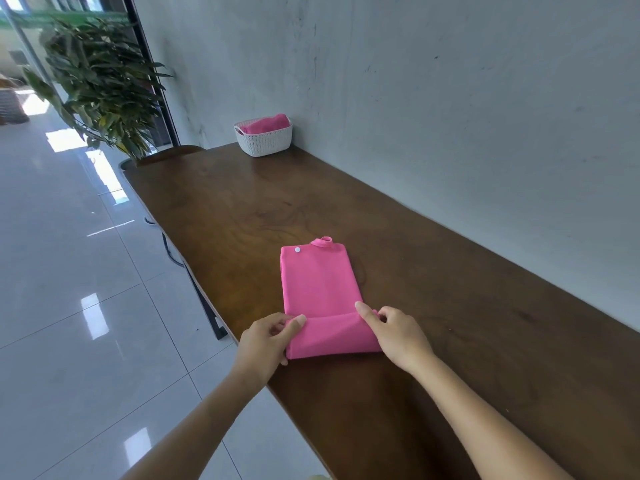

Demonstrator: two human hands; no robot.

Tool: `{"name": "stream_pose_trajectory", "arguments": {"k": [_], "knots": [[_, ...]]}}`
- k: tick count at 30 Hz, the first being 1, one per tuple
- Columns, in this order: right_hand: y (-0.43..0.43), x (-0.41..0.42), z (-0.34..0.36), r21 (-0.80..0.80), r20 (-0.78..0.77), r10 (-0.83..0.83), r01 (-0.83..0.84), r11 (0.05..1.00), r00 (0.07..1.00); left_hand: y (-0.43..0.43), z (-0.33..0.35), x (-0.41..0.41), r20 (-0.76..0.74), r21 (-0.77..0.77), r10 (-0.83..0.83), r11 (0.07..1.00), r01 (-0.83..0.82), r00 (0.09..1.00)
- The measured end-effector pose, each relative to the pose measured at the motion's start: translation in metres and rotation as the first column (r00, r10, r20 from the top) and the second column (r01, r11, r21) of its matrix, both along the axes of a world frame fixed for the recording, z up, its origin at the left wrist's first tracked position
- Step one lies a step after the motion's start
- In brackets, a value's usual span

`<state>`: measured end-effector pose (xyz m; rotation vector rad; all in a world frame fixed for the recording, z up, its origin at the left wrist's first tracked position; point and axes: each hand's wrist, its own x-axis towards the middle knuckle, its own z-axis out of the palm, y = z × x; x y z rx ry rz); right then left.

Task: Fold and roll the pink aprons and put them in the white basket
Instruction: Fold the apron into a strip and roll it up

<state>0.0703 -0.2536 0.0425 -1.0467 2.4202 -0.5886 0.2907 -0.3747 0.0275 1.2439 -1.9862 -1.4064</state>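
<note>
A pink apron [317,282] lies folded into a long narrow strip on the dark wooden table [450,306], its near end turned over into a low roll [334,336]. Both hands sit on that roll, one at each end. The left hand [265,341] pinches the roll's left end — thumb on top of the cloth, the other fingers curled round the edge. The right hand [398,332] grips the right end, its thumb laid forward along the top of the fold and the remaining fingers tucked in against the cloth beside it.

Beyond the fingertips the flat part of the strip runs away from the person. At its far end a small white snap button [297,249] sits near the left corner and a pink loop [325,241] sticks out past the edge.

Well past all that, at the far end of the table and close to the grey wall [450,98], stands the white basket [265,138] — another rolled pink apron [268,124] already lies inside it. Left of the basket, on the tiled floor [69,306], is a leafy potted plant [100,81].
</note>
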Motion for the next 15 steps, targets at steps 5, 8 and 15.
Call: {"name": "stream_pose_trajectory", "arguments": {"k": [5, 8, 15], "knots": [[-0.016, -0.008, 0.004, 0.124, 0.032, -0.001, -0.003, 0.992, 0.999, 0.007, 0.003, -0.001, 0.051, -0.306, 0.044, 0.952, -0.026, 0.998], [-0.029, -0.011, 0.01, 0.234, 0.04, 0.015, -0.024, 0.972, 0.999, 0.013, 0.005, 0.004, 0.078, -0.402, -0.059, 0.912, 0.086, 0.995], [-0.048, -0.009, 0.017, 0.285, -0.098, 0.025, 0.004, 0.959, 0.995, 0.004, -0.009, 0.01, 0.29, -0.541, -0.107, 0.801, 0.255, 0.951]]}}
